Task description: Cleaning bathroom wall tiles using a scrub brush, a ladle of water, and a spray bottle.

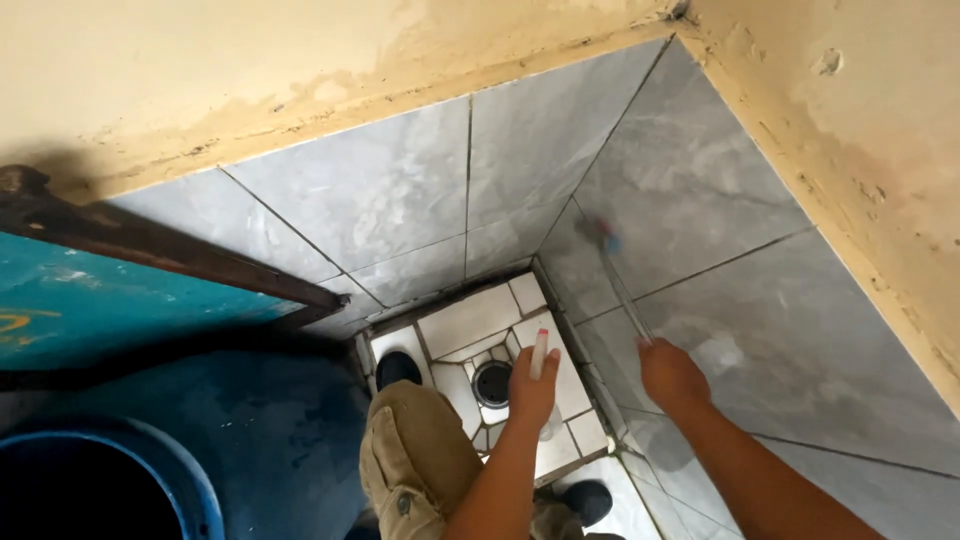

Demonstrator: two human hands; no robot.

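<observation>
While the left hand [533, 385] grips a white bottle [540, 353] at frame centre, the right hand [672, 375] clasps a blurred brush [618, 275] against the grey wall tiles [730, 300], right of centre.

A slim white bottle [540, 354] stood upright over the floor drain; a long-handled brush [618, 282] leaned blurred against grey wall tiles.

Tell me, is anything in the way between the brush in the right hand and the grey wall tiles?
Nothing visible is. The right hand holds a thin-handled brush whose blurred head is up against the grey wall tiles, with bare tile around it. The left hand holds a white bottle off to the side.
</observation>
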